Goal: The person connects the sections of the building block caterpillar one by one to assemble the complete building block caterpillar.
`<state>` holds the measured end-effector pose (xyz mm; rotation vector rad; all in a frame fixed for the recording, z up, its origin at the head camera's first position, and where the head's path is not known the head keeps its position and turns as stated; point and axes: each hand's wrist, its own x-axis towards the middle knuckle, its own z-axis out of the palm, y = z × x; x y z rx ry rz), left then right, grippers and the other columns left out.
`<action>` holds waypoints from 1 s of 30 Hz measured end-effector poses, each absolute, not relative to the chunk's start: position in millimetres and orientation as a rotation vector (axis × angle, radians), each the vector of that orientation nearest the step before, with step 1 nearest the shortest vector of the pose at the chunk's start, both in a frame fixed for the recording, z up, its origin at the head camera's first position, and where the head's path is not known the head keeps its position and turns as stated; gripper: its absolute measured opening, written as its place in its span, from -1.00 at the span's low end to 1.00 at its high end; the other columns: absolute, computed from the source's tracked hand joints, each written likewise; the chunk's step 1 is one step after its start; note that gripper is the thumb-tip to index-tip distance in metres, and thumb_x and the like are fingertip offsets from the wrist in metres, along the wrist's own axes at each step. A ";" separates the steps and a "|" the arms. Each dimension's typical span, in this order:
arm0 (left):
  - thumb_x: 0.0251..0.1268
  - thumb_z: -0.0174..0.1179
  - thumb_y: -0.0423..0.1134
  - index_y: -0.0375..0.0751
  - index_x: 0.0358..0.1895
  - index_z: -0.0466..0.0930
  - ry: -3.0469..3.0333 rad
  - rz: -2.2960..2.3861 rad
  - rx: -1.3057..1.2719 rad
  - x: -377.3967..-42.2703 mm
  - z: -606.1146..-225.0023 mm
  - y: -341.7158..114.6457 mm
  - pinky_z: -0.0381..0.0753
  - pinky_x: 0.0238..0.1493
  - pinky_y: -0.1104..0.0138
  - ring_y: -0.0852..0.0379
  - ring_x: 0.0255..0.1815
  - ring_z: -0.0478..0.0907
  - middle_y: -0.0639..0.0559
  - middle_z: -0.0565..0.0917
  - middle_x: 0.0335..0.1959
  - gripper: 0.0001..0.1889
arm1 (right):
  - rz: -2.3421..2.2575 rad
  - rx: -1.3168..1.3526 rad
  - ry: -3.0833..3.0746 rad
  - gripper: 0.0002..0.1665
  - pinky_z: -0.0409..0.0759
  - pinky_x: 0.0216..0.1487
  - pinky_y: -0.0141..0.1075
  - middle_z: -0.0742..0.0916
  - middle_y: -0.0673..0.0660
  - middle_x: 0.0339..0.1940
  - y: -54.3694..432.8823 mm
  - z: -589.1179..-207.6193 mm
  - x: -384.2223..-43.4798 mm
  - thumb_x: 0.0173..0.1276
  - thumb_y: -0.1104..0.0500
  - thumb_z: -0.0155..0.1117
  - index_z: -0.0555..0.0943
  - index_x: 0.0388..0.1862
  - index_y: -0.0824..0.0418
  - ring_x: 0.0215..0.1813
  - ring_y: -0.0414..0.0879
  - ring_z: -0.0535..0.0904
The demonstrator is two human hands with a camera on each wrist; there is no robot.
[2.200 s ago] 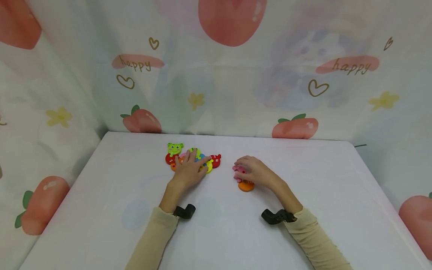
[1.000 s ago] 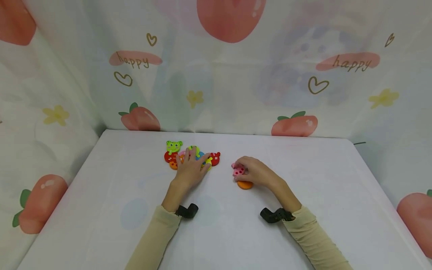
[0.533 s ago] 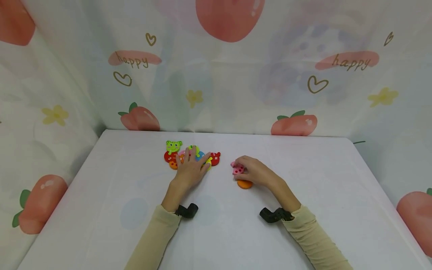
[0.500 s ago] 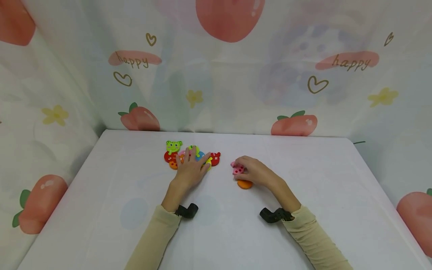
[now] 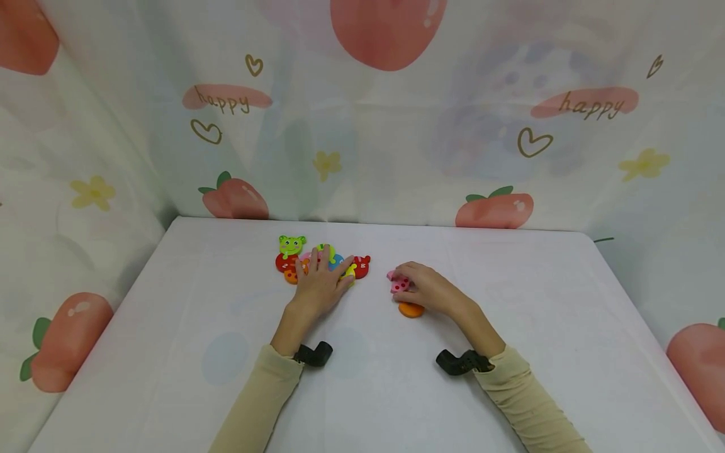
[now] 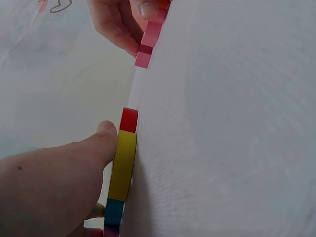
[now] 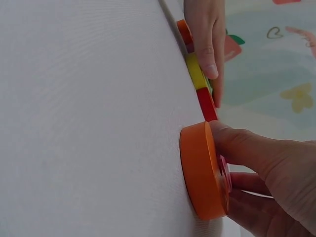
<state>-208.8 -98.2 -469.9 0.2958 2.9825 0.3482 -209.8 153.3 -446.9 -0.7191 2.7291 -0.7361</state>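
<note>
My left hand lies with fingers spread over a cluster of flat, brightly coloured toy puzzle pieces. At its left end a green frog-faced piece and a red piece show. A red piece with ears sticks out at the right end; the fingers cover much of the middle. In the left wrist view a yellow piece stands beside my thumb. Right of the cluster, my right hand pinches a pink spotted piece between thumb and fingers. An orange piece sits against it, partly under the hand.
The pieces lie toward the far edge of a white-covered table. Behind and at the sides hangs a printed cloth with fruit, hearts and flowers. A short gap of tabletop separates the two groups.
My right thumb and fingers have drawn in on the pink piece, and more of its spots show. The orange piece is now more covered by the hand. My left hand stays nearly still.
</note>
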 end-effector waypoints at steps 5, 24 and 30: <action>0.42 -0.12 0.24 0.37 0.50 0.07 2.989 0.343 0.309 -208.8 -470.7 -98.4 -0.24 0.45 -0.37 -0.31 0.60 -0.18 -0.22 -0.06 0.59 -0.39 | -0.747 -0.711 2.725 -0.48 0.61 0.15 -0.08 0.63 0.17 0.10 152.9 -446.7 -209.2 0.23 0.02 0.42 0.56 0.12 0.19 0.06 -0.02 0.53; 0.40 -0.09 0.26 0.38 0.50 0.07 2.986 0.344 0.304 -207.8 -470.7 -97.6 -0.26 0.45 -0.36 -0.31 0.61 -0.20 -0.22 -0.08 0.60 -0.38 | -0.721 -0.672 2.738 -0.35 0.53 0.28 0.02 0.59 0.22 0.24 150.6 -446.1 -207.4 0.24 0.00 0.41 0.51 0.25 0.23 0.24 0.09 0.50; 0.40 -0.09 0.26 0.38 0.50 0.08 2.995 0.340 0.295 -208.2 -470.9 -97.7 -0.26 0.45 -0.36 -0.31 0.61 -0.20 -0.22 -0.07 0.60 -0.38 | -0.697 -0.678 2.776 -0.40 0.55 0.25 0.02 0.59 0.23 0.25 149.2 -447.1 -206.7 0.26 0.02 0.38 0.52 0.23 0.22 0.26 0.11 0.49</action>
